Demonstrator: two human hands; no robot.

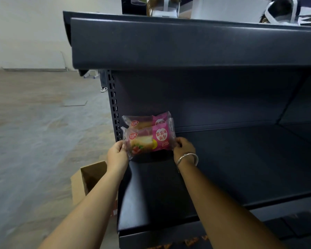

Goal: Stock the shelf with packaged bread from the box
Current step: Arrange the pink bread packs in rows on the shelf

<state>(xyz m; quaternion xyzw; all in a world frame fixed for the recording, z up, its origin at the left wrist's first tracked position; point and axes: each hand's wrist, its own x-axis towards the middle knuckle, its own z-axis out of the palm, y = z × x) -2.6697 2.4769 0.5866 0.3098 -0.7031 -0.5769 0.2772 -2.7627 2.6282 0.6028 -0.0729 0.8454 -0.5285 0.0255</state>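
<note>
Front bread pack (147, 141): between your two hands, upright at the left end of the dark shelf (241, 159), label toward you.
Rear bread pack (145, 121): directly behind the front one, against the back panel, top edge showing above it.
Left hand (117, 153): your fingers and thumb pinch the front pack's left seam.
Right hand (184, 146): your fingers curl round the pack's right edge; silver bracelet (188, 159) on the wrist.
Arms: both extended forward, roughly parallel.
Cardboard box (86, 178): open, on the floor below your left forearm.
</note>
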